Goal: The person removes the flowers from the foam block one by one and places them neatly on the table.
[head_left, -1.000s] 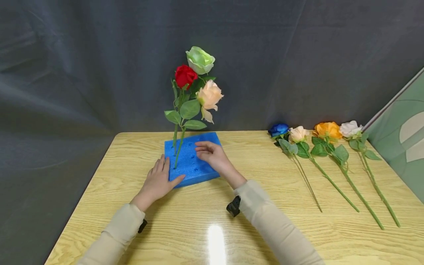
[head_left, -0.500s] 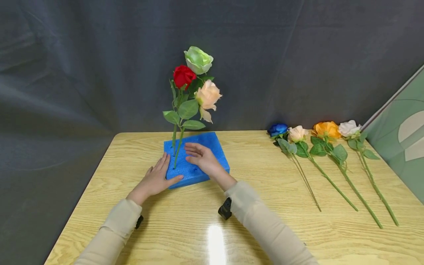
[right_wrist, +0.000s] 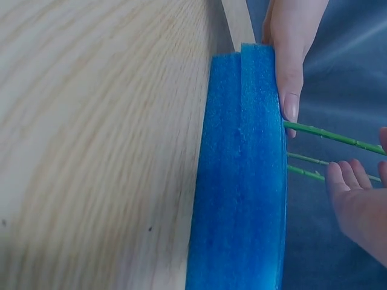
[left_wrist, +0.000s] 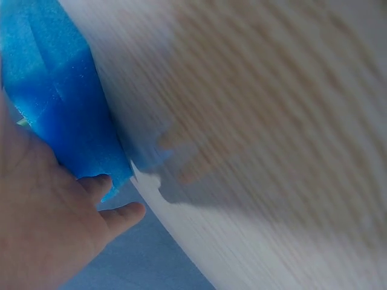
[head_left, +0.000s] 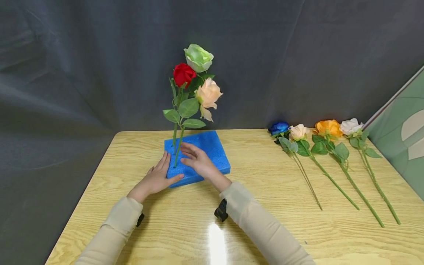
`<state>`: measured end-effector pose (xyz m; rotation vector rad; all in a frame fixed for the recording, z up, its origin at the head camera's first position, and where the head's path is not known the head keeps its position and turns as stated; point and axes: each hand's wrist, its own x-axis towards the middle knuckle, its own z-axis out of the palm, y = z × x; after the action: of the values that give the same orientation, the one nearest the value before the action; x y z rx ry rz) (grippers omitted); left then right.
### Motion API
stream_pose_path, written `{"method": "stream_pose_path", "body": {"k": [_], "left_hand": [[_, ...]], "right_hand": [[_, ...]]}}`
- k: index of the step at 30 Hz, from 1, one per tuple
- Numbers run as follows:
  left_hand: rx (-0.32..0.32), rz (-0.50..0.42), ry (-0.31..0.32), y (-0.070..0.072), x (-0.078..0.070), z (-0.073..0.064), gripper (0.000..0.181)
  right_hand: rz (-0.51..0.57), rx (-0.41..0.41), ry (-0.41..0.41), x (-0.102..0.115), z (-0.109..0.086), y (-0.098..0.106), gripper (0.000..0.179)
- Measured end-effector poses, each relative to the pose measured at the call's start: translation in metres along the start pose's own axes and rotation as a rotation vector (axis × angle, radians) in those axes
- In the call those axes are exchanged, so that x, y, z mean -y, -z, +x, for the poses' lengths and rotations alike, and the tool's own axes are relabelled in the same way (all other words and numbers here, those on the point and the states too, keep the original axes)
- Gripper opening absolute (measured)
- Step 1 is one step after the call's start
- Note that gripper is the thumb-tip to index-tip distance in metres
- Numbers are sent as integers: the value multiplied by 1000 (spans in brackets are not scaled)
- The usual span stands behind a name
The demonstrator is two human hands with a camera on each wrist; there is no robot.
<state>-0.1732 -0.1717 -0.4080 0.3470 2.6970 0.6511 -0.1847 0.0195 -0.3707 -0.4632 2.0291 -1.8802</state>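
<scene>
A blue foam block (head_left: 212,147) lies on the table with three artificial roses upright in its left side: a red rose (head_left: 184,75), a light green rose (head_left: 198,58) and a peach rose (head_left: 208,94). My left hand (head_left: 155,181) rests against the block's left edge, fingers straight and thumb along the front. Over the block, my right hand (head_left: 200,163) is beside the stems, fingers loosely bent and thumb apart. In the right wrist view a green stem (right_wrist: 329,134) passes between that thumb and the fingers, with no grip on it visible.
On the table's right lie a blue rose (head_left: 278,128), a pale pink rose (head_left: 299,132), an orange rose (head_left: 328,129) and a white rose (head_left: 351,127), stems toward the front. A dark curtain (head_left: 245,66) hangs behind the table (head_left: 265,169); a green panel (head_left: 404,136) stands at right.
My right hand has moved left across the block toward the stems. The left hand and the block shifted only slightly; the standing roses keep their places.
</scene>
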Motion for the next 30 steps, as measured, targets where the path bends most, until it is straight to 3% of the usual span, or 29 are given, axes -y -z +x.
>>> {"method": "stream_pose_path", "body": {"k": [16, 25, 30], "left_hand": [[-10, -1, -2, -1, 0, 0, 104], [-11, 0, -2, -1, 1, 1, 104], [-16, 1, 1, -1, 1, 1, 105]], "right_hand": [[-16, -37, 18, -1, 1, -3, 38], [121, -77, -21, -3, 2, -2, 23], [144, -130, -31, -5, 4, -2, 26]]}}
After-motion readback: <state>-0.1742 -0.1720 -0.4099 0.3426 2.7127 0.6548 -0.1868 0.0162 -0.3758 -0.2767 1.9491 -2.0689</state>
